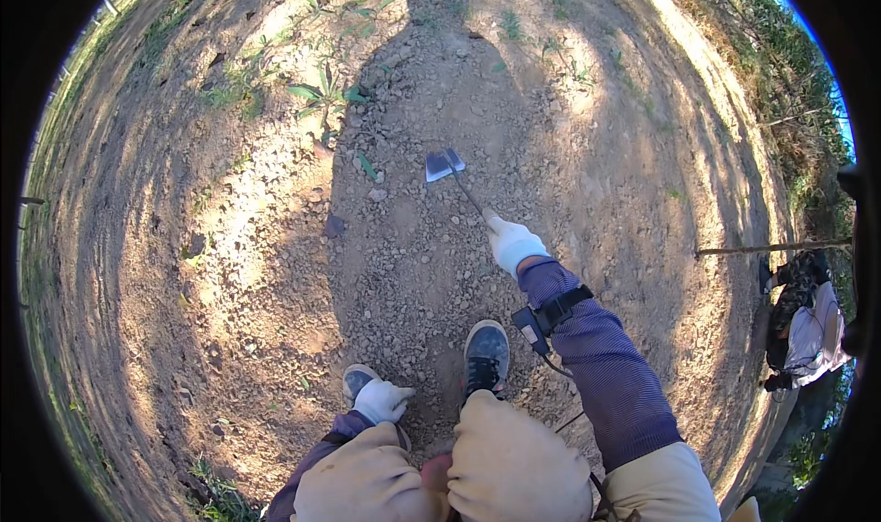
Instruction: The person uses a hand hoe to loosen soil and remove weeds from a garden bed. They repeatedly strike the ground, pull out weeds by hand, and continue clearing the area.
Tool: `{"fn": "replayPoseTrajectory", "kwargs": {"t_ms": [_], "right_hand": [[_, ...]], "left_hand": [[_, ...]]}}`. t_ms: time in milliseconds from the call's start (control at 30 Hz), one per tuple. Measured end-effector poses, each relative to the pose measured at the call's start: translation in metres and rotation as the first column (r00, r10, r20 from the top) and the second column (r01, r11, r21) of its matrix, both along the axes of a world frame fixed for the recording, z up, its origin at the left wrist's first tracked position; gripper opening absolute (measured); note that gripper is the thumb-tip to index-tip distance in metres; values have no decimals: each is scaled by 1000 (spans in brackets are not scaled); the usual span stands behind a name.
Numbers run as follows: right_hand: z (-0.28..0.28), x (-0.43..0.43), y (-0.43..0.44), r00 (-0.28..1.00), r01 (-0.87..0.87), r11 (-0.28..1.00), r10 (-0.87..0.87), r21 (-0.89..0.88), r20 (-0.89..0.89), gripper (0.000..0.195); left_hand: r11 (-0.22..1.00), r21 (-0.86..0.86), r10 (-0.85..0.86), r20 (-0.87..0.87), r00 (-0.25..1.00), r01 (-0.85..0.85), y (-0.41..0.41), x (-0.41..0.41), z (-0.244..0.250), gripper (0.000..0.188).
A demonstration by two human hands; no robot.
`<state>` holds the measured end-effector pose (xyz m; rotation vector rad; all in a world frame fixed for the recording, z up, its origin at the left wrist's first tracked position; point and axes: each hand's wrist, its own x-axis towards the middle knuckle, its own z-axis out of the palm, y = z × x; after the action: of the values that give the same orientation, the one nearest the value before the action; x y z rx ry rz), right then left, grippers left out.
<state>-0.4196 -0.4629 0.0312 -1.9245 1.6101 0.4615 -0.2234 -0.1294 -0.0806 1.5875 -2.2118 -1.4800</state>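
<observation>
My right hand (513, 242), in a white glove, is closed around the handle of a small hand hoe (446, 164) and reaches out ahead of me. The flat metal blade rests on or just above the stony soil (413, 260); which of the two I cannot tell. Bent low before my knees, my left hand (383, 401) wears a white glove too. No tool shows in it, its index finger points to the right, and the other fingers look curled. Whether something small is inside them is hidden.
A leafy green weed (323, 94) grows ahead to the left. My shoe (486, 357) stands on the loose soil. At the far right a person (809, 329) is near a wooden pole (774, 247). Brush (784, 88) lines the upper right edge.
</observation>
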Motion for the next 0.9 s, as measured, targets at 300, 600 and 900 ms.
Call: {"fn": "replayPoseTrajectory", "kwargs": {"t_ms": [300,600,900], "right_hand": [[-35,-14,-38,996,86,996,-86,10,30,43],[-13,54,70,863,320,932,-361,169,354,57],[-48,16,98,806,-65,919,-181,389,563,60]], "left_hand": [[952,115,-291,47,956,284,-35,-30,1,42],[396,891,887,-308,344,-223,-122,19,27,69],[680,81,730,18,683,-729,-146,14,49,48]]}}
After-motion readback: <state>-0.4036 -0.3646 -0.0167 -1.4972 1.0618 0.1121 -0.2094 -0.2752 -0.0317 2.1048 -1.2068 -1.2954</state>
